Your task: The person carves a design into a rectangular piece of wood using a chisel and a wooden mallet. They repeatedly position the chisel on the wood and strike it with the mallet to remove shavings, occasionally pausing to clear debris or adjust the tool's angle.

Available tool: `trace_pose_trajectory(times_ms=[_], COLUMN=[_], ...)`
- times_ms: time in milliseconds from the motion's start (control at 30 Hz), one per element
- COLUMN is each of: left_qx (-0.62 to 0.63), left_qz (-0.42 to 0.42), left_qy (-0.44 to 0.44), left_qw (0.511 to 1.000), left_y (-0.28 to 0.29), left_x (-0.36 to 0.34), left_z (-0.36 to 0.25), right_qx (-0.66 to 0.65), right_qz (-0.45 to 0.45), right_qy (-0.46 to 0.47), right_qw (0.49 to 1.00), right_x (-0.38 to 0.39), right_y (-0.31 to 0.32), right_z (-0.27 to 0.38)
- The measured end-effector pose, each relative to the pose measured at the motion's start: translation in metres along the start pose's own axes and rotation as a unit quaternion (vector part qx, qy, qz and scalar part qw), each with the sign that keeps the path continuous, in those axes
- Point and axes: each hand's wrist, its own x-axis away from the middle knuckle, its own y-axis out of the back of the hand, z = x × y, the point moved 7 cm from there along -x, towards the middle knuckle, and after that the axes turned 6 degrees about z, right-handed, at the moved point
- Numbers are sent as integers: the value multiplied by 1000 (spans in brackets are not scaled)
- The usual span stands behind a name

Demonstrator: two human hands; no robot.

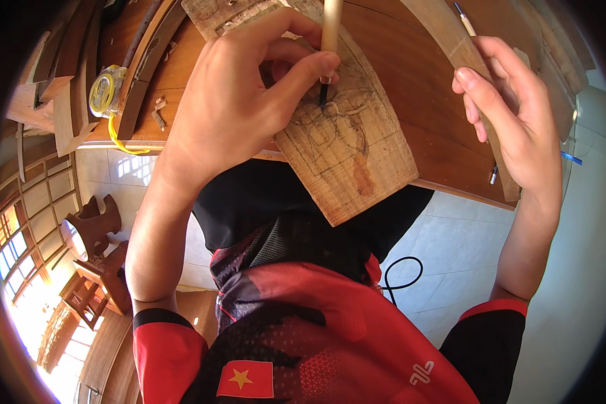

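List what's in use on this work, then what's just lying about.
In use:
marked wooden board
wooden-handled tool, held in the left hand, tip at the board

Apparently just lying about:
yellow-faced tape measure
wood chips

I have the left hand in a pinch; well to its right, the right hand is half-curled, each forearm bare below.
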Motion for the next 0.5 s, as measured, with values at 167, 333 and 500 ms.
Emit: trace_pose_trajectory(times_ms=[167, 333, 500], left_qx=[-1, -66, -100], left_qz=[2, 3, -21], left_qy=[-6, -7, -24], left_qw=[1000, 998, 994], left_y=[-1, 0, -1], left_x=[0, 2, 4], left_z=[1, -2, -10], right_qx=[3, 3, 13], right_qz=[-8, -11, -15], right_qy=[4, 10, 0], right_qw=[1000, 1000, 1000], right_x=[0, -1, -4], right_y=[1, 3, 4], right_z=[2, 0, 7])
